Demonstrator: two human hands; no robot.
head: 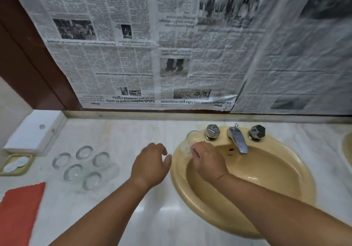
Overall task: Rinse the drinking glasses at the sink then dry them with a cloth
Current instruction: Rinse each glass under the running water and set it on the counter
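Risk: the glass (187,142) may slip or clip the tap knob (212,131), since the right hand (207,161) grip wraps only its lower part, tilted over the sink (177,171) left rim; left hand (150,161) hovers above the counter (162,217), grip loosely open, empty, five more glasses (80,167) nearby.

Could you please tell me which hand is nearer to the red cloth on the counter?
Left. The left hand hovers over the counter, right of the red cloth; the right hand is farther right over the sink, gripping a glass.
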